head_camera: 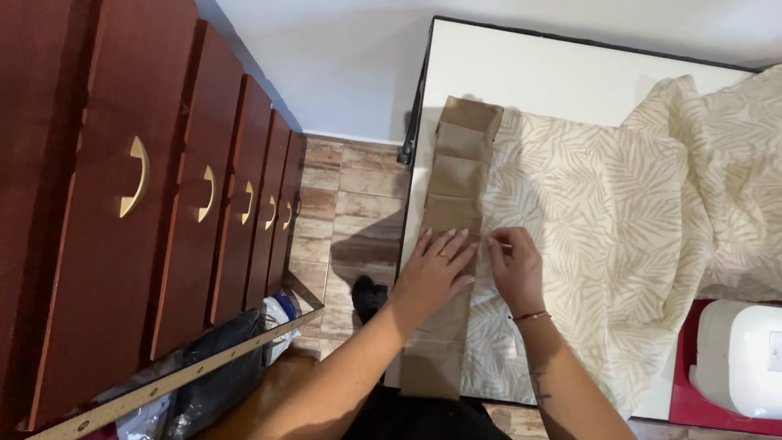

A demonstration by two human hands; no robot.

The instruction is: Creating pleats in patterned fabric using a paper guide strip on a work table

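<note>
Tan strip (453, 195) under flat left hand (434, 273), right hand (515, 269) pinching beside.

Left hand (434, 273) lying flat, fingers spread and pressing down, right hand (515, 267) pinching with fingertips just beside it, both forearms reaching forward.

Your bench's (570, 77) far edge lies bare; bunched leaf-print cloth (717, 187) blocks the right side, a white appliance (741, 354) the near-right corner.
</note>
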